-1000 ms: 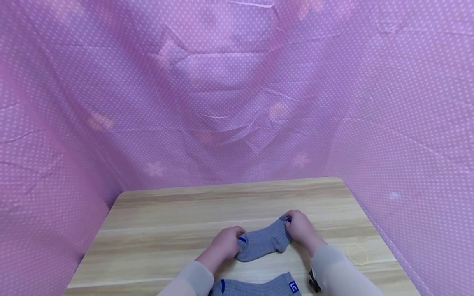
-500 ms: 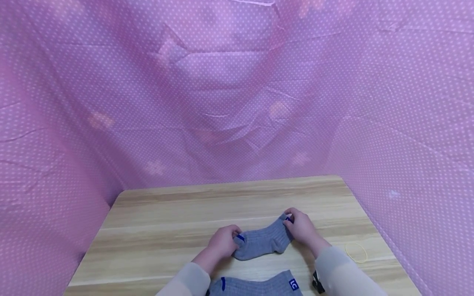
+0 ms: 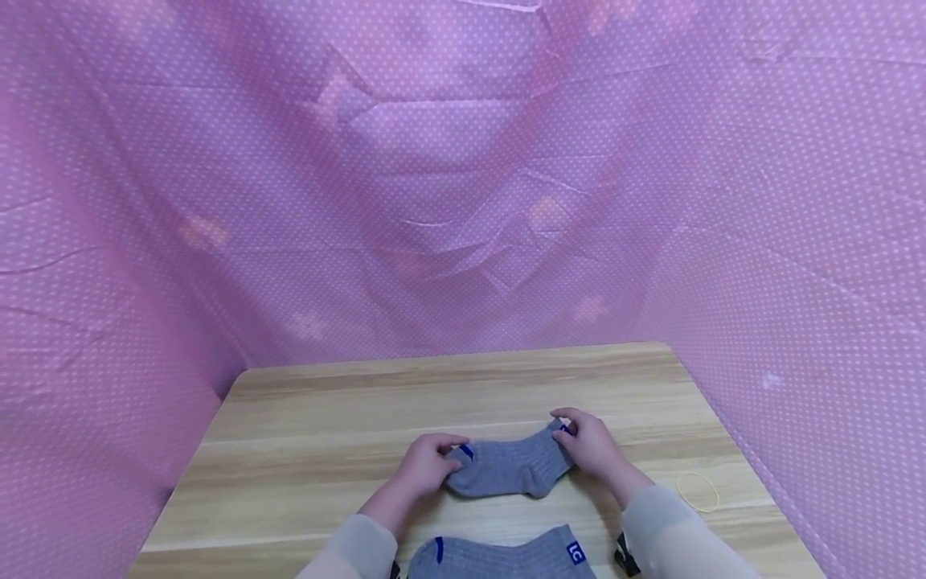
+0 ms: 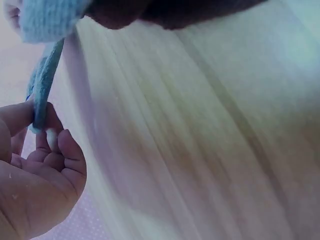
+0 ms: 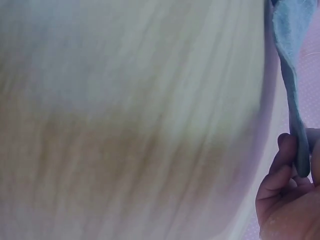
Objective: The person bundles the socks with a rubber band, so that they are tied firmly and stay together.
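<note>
A grey ribbed sock [image 3: 499, 468] with a blue stripe at the toe lies stretched sideways between my two hands. My left hand [image 3: 425, 464] pinches its toe end. At the cuff, beside a partly covered blue label, my right hand [image 3: 595, 447] pinches the other end. In the left wrist view, the thumb and fingers of the left hand [image 4: 42, 172] hold the sock's edge [image 4: 46, 82]. The right wrist view has the right hand [image 5: 290, 200] with the sock [image 5: 294, 95] between thumb and fingers. Nearer me lies a second grey sock [image 3: 502, 559], cut off by the frame's lower edge.
A thin yellow loop [image 3: 698, 492] lies on the wooden table [image 3: 325, 410], right of the right forearm. Some black object [image 3: 626, 555] shows partly beside the right sleeve. Pink dotted cloth [image 3: 463, 241] hangs around the table's back and sides.
My left hand has moved left and slightly farther from me, drawing the sock's toe along, so the sock lies straighter. The right hand has stayed nearly in place at the cuff.
</note>
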Demonstrator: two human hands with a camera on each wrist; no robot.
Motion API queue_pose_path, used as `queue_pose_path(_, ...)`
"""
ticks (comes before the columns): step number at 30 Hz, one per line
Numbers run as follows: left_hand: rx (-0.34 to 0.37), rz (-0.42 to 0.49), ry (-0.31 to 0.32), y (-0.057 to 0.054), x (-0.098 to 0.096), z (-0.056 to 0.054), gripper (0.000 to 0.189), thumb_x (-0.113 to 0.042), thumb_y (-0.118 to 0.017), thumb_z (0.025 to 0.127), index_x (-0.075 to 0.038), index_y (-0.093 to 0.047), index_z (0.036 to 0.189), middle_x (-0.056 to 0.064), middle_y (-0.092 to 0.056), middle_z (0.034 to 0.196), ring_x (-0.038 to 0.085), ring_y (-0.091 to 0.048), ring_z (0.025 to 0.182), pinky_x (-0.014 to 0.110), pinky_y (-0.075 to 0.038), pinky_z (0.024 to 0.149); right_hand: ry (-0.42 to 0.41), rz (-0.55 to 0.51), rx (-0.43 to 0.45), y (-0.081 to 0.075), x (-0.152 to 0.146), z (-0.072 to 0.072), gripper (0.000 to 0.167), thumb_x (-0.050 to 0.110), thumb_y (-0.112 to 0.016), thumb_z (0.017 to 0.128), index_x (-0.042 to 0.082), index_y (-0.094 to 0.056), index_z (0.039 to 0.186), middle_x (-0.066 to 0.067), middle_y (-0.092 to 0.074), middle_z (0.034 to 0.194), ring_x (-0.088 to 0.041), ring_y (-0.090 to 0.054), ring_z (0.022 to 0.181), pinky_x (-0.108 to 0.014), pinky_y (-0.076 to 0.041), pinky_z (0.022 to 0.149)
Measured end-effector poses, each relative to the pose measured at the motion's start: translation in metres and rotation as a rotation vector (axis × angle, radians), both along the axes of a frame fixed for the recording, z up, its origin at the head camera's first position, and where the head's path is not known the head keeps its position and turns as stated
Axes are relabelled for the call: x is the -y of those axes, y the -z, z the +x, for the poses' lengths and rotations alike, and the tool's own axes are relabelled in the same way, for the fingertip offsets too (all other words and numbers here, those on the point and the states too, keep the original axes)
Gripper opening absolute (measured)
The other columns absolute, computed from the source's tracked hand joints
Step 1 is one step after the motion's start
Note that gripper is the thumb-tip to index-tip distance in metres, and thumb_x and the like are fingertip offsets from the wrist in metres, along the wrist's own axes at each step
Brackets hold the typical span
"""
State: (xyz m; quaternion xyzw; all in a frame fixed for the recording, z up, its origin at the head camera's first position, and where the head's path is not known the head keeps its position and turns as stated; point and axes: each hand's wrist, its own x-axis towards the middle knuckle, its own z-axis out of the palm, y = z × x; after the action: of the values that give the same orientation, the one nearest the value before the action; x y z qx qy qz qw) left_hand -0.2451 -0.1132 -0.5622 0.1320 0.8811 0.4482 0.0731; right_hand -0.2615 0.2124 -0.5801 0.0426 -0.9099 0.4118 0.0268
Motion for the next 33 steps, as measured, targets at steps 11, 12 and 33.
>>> queue_pose_path(11,0.027,0.102,-0.087,-0.012,0.01,0.004,0.026,0.0,-0.08,0.089,-0.006,-0.081,0.114,0.004,-0.07,0.094,0.016,-0.061,0.085,0.033,-0.054,0.076,-0.01,-0.047,0.028,-0.025,0.001,0.01,0.035,0.004,-0.078,0.094,0.002,-0.07,0.128,-0.004,-0.056,0.078,-0.015,-0.051,0.064,-0.028,-0.045,0.054)
queue_pose_path(12,0.034,0.116,-0.085,-0.016,0.012,0.005,0.026,0.0,-0.08,0.089,-0.004,-0.08,0.114,0.004,-0.068,0.091,0.015,-0.059,0.081,0.031,-0.053,0.07,-0.019,-0.047,0.034,-0.027,0.002,0.012,0.035,0.005,-0.078,0.094,0.003,-0.07,0.128,-0.003,-0.056,0.078,-0.014,-0.051,0.064,-0.027,-0.045,0.054)
queue_pose_path(33,0.165,0.195,0.035,-0.041,0.039,0.04,0.028,-0.002,-0.077,0.092,0.002,-0.076,0.12,0.002,-0.058,0.085,0.01,-0.053,0.058,0.034,-0.054,0.048,-0.152,-0.121,0.112,-0.044,0.002,0.059,0.034,0.011,-0.079,0.096,0.004,-0.069,0.128,0.0,-0.059,0.076,-0.011,-0.052,0.057,-0.027,-0.046,0.048)
